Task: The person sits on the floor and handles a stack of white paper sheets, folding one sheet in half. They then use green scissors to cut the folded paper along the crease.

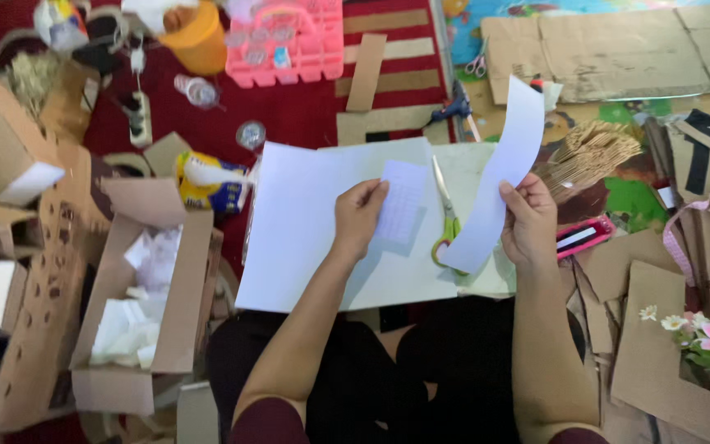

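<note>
I see both forearms reaching forward, my left hand (pixel 359 215) pinched shut, fingers curled, my right hand (pixel 527 220) gripping, thumb up.

— What sort of place is this?
— A home floor used for crafts. A red striped rug (pixel 388 62) lies beyond the hands, a colourful play mat (pixel 630 197) right of them.
— And the craft signs?
— Cardboard sheets (pixel 618 49), scissors (pixel 447 215) between the hands, a pink basket (pixel 289 41).
</note>
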